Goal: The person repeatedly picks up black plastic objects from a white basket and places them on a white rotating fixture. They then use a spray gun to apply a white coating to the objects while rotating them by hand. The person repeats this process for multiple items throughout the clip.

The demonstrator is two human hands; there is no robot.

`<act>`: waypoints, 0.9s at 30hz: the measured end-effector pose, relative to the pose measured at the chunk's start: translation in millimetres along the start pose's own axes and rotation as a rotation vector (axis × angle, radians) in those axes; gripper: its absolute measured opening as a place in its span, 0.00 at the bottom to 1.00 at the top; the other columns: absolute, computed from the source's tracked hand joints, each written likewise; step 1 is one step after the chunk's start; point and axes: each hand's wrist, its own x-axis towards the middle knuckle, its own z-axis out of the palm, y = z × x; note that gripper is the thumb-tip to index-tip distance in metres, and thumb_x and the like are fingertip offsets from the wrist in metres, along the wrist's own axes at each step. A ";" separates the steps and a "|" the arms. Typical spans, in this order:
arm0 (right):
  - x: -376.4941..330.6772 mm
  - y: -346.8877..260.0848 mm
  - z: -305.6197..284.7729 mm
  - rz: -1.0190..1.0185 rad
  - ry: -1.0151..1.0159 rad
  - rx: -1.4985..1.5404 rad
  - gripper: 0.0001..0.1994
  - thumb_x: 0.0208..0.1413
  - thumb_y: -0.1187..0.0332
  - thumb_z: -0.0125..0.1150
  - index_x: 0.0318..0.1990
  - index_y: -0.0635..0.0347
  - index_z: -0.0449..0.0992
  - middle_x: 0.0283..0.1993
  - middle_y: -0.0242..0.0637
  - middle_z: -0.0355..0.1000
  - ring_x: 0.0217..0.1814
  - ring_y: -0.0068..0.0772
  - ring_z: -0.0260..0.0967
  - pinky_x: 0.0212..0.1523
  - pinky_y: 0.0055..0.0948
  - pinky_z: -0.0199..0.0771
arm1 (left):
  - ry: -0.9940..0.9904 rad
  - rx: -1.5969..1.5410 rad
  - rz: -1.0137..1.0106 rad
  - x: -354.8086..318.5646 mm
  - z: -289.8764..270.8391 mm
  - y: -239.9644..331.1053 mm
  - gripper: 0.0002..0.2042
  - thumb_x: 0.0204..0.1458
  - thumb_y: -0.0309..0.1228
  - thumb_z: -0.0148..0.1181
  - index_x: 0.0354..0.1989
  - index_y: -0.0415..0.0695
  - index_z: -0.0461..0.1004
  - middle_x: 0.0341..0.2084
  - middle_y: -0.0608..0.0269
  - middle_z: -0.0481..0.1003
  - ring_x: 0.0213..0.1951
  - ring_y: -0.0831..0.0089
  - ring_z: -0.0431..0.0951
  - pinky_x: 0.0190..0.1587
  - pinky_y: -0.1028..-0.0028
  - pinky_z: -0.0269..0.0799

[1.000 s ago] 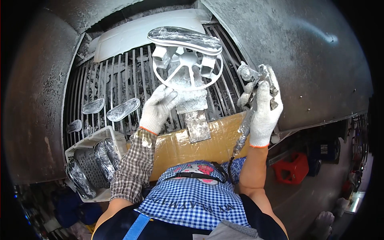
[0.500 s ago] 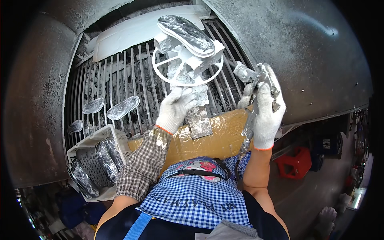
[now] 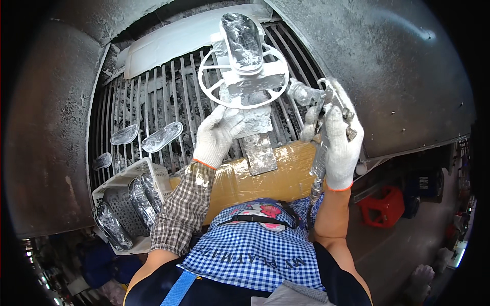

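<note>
a gloved left hand [image 3: 218, 133] closes its fingers on the foil-wrapped stem of a white ring-shaped turntable stand [image 3: 244, 84], which has swung round in the last second so the silver oblong piece [image 3: 243, 34] on top now points away from the person instead of lying crosswise, presenting a new face, it seems, to the spray gun [image 3: 319, 109] gripped tight in the gloved right hand [image 3: 341, 148] just right of the stand; left of the stand two more silver pieces [image 3: 145, 136] lie on the metal grate [image 3: 153, 102], below them a white basket [image 3: 122, 204] holds others; a strip of brown taped cardboard [image 3: 250, 178] sits below the stand, a red crate [image 3: 382, 206] far to its lower right
</note>
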 end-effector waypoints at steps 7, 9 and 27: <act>-1.4 3.4 5.1 0.144 -0.101 0.121 0.26 0.74 0.67 0.60 0.74 0.68 0.66 0.42 0.35 0.79 0.35 0.17 0.74 0.33 0.19 0.77 | -0.053 -0.004 0.050 -0.3 -2.4 19.1 0.23 0.63 0.35 0.60 0.64 0.34 0.70 0.66 0.40 0.73 0.63 0.44 0.76 0.65 0.45 0.75; -0.4 11.2 8.2 0.123 -0.100 0.104 0.26 0.73 0.68 0.62 0.73 0.70 0.67 0.50 0.38 0.81 0.43 0.18 0.76 0.43 0.21 0.79 | -0.064 -0.015 0.063 -0.1 -1.9 22.9 0.22 0.63 0.35 0.60 0.61 0.35 0.71 0.65 0.40 0.73 0.62 0.44 0.77 0.64 0.45 0.76; 36.8 30.8 15.3 0.033 -0.002 0.172 0.23 0.75 0.68 0.58 0.73 0.67 0.68 0.40 0.32 0.77 0.33 0.15 0.70 0.32 0.19 0.74 | -0.060 0.057 0.112 17.3 -5.8 61.4 0.11 0.60 0.37 0.62 0.45 0.43 0.78 0.68 0.38 0.72 0.60 0.43 0.78 0.63 0.42 0.76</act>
